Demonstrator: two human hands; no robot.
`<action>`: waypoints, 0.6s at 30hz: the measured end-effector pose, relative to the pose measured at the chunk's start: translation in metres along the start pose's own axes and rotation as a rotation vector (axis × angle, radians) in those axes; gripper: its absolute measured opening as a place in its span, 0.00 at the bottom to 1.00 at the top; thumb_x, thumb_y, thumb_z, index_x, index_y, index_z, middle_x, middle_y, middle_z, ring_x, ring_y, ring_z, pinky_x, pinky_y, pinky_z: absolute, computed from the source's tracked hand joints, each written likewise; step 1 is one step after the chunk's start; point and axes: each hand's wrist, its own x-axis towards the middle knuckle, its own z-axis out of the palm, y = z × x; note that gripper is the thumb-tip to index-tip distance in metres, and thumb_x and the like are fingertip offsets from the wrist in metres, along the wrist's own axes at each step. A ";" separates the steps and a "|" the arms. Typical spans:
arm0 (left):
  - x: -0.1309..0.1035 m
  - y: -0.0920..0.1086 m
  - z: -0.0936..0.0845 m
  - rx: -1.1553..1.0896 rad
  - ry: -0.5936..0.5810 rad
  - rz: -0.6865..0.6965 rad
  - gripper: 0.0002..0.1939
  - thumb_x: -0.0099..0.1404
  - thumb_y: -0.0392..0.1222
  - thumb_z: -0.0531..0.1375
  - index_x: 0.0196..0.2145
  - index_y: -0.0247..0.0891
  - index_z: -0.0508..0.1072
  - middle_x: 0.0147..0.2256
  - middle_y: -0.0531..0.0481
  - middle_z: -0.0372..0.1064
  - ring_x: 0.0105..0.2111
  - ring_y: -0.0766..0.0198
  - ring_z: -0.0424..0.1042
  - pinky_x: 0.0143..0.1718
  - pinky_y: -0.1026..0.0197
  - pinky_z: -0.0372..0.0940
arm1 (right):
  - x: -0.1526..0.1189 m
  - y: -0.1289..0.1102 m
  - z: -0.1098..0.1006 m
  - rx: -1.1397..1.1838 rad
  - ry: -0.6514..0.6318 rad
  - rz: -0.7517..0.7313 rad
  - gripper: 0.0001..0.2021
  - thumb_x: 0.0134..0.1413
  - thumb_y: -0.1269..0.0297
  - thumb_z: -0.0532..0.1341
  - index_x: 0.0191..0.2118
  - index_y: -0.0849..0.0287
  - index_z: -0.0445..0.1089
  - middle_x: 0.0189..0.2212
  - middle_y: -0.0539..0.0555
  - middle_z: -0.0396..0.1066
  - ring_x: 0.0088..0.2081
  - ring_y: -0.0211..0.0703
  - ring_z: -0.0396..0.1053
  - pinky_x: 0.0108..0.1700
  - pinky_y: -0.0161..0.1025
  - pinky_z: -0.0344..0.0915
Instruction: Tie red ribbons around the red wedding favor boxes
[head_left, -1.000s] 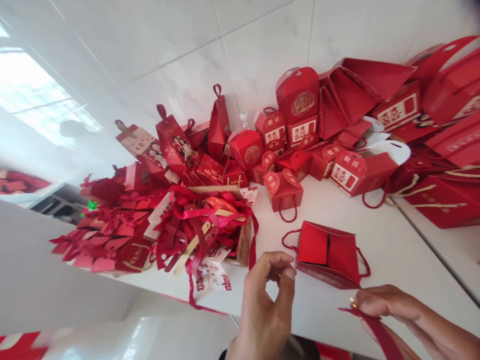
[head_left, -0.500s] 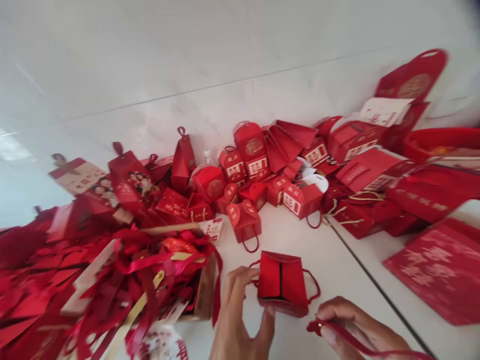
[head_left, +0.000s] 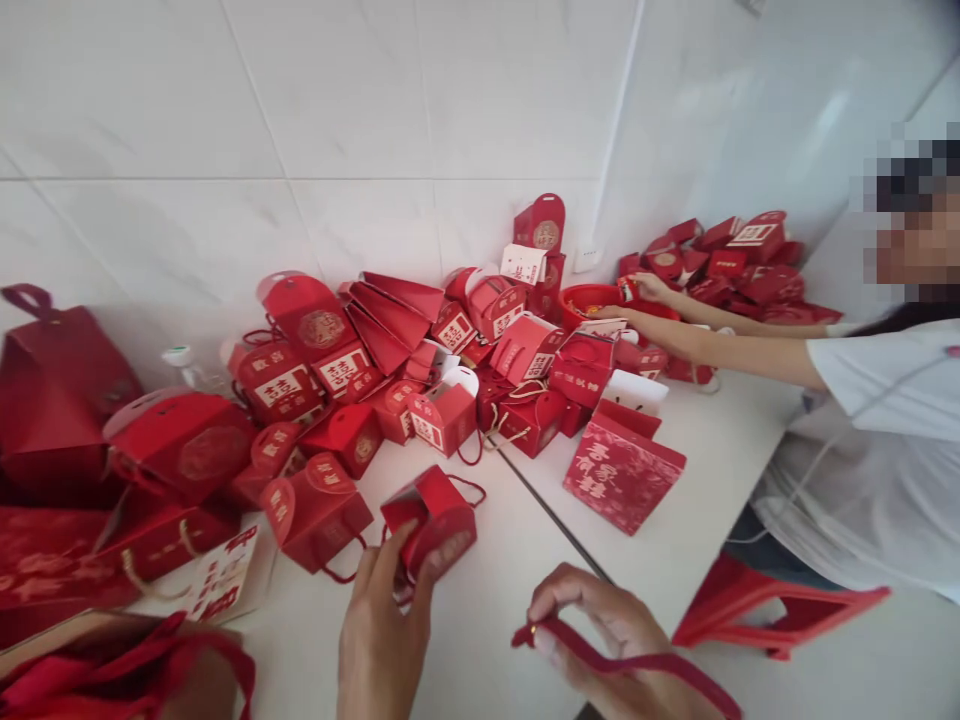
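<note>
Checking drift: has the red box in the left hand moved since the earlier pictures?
Yes: the red box has moved closer to the dark table seam.

Bright, soft light; whitish glare on the wall point(head_left: 832, 110); lower-left ribbons point(head_left: 112, 665) blurred; edges stretched.

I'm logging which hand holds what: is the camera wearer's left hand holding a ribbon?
No, the left hand grips a small red box, while the right hand holds a ribbon.

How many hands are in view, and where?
4: the left hand holding a red box, the right hand holding a ribbon, and a co-worker's far hand and near hand at the red tub.
</note>
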 end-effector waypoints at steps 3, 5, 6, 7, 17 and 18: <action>0.018 0.025 0.005 0.136 0.230 0.082 0.24 0.71 0.47 0.56 0.61 0.34 0.70 0.50 0.33 0.69 0.49 0.42 0.72 0.49 0.40 0.70 | 0.005 0.012 -0.031 -0.064 0.360 -0.044 0.14 0.59 0.45 0.67 0.36 0.49 0.77 0.36 0.52 0.79 0.52 0.51 0.74 0.54 0.39 0.69; 0.017 0.044 0.011 0.106 0.348 0.172 0.21 0.71 0.43 0.57 0.58 0.34 0.71 0.54 0.32 0.66 0.56 0.40 0.68 0.56 0.38 0.65 | 0.016 0.023 -0.059 -0.057 0.658 -0.083 0.15 0.54 0.45 0.71 0.37 0.50 0.79 0.39 0.53 0.79 0.58 0.53 0.69 0.60 0.41 0.64; 0.015 0.055 0.017 0.036 0.339 0.204 0.18 0.71 0.42 0.58 0.56 0.36 0.73 0.54 0.34 0.67 0.56 0.42 0.68 0.57 0.40 0.65 | 0.023 0.030 -0.073 -0.014 0.765 -0.102 0.15 0.50 0.47 0.74 0.37 0.51 0.79 0.39 0.53 0.79 0.56 0.52 0.70 0.59 0.41 0.65; 0.014 0.065 0.026 -0.063 0.278 0.218 0.16 0.71 0.41 0.57 0.55 0.38 0.73 0.53 0.36 0.68 0.55 0.45 0.69 0.56 0.42 0.66 | 0.030 0.036 -0.085 0.076 0.857 -0.132 0.16 0.47 0.50 0.77 0.37 0.53 0.79 0.38 0.52 0.78 0.52 0.51 0.72 0.57 0.41 0.66; 0.078 0.145 0.149 -0.702 -0.555 0.264 0.38 0.59 0.30 0.65 0.67 0.37 0.64 0.59 0.34 0.70 0.61 0.48 0.69 0.61 0.45 0.65 | 0.062 0.064 -0.101 0.556 0.864 -0.157 0.14 0.44 0.57 0.77 0.32 0.55 0.75 0.37 0.49 0.77 0.38 0.39 0.74 0.46 0.37 0.73; 0.077 0.147 0.151 -0.706 -0.562 0.274 0.37 0.60 0.30 0.64 0.66 0.37 0.65 0.57 0.35 0.72 0.58 0.49 0.71 0.60 0.46 0.67 | 0.061 0.063 -0.100 0.570 0.854 -0.154 0.13 0.45 0.58 0.77 0.32 0.55 0.75 0.37 0.49 0.77 0.38 0.39 0.74 0.46 0.37 0.73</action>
